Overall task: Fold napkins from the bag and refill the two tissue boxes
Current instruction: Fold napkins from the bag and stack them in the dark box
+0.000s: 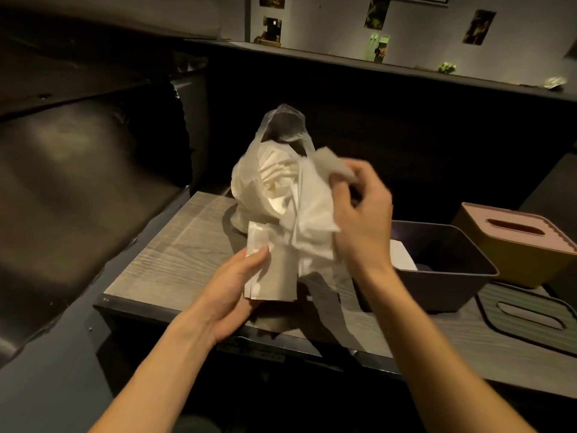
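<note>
A clear plastic bag (274, 157) stuffed with white napkins stands on the wooden table (175, 254). My left hand (232, 295) grips a folded stack of napkins (270, 270) just in front of the bag. My right hand (359, 214) pinches a loose white napkin (315, 220) that hangs down beside the bag's mouth. To the right sits an open dark tissue box (449, 264) with a few white napkins inside (401, 254). Behind it stands a yellow tissue box with a pink slotted lid (515, 242).
A dark slotted lid (527, 317) lies flat on the table at the right edge. A dark padded bench seat (71, 189) runs along the left. A dark partition with a ledge rises behind the table.
</note>
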Action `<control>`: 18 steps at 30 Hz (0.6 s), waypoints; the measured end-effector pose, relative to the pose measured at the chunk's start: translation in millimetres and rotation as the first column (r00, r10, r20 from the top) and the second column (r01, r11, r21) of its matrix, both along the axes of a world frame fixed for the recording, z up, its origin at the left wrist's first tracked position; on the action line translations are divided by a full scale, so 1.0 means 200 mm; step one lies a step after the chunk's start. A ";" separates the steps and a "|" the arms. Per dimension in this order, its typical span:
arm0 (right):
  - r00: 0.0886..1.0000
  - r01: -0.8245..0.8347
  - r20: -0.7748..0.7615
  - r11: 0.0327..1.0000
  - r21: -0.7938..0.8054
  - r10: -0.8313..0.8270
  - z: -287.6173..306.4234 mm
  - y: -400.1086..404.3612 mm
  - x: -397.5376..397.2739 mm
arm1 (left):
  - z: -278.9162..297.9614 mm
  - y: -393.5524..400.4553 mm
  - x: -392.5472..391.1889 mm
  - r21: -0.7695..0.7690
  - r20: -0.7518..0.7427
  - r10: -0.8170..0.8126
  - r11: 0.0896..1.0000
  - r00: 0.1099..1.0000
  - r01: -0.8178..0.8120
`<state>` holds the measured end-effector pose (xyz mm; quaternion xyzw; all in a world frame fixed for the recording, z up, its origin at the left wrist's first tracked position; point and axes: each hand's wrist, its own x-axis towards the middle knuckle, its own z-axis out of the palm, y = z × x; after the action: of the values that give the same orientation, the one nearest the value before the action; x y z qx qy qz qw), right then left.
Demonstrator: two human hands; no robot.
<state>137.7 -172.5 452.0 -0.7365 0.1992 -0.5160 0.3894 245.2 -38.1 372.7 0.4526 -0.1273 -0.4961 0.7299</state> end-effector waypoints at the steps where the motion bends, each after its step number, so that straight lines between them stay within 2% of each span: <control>1: 1.000 -0.006 -0.025 0.998 0.064 0.008 -0.07 0.03 -0.02 | -0.01 -0.01 -0.02 -0.016 -0.008 -0.030 0.999 1.000 0.030; 5: 0.989 0.098 -0.113 0.993 0.061 -0.091 -0.32 0.08 -0.04 | -0.01 -0.05 -0.08 -0.078 -0.023 -0.111 0.991 0.994 0.109; 9: 0.988 0.146 -0.067 0.983 0.107 -0.140 -0.41 0.08 -0.03 | 0.02 -0.03 -0.08 -0.136 -0.020 -0.257 0.958 0.966 0.252; 12: 0.990 0.140 -0.039 0.981 0.132 -0.136 -0.42 0.07 -0.02 | -0.03 -0.06 -0.08 -0.054 0.149 -0.208 0.975 0.967 0.218; 15: 0.988 0.154 -0.009 0.984 0.093 -0.154 -0.43 0.07 -0.02 | -0.06 -0.06 -0.08 -0.042 0.228 -0.166 0.983 0.959 0.180; 18: 0.966 0.230 0.140 0.970 -0.074 -0.218 -0.38 0.07 -0.05 | -0.05 -0.06 -0.08 -0.041 0.241 -0.133 0.988 0.961 0.147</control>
<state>127.3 -158.4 376.8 -0.6906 0.2317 -0.6124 0.3072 229.4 -50.7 361.8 0.4769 -0.2598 -0.4848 0.6856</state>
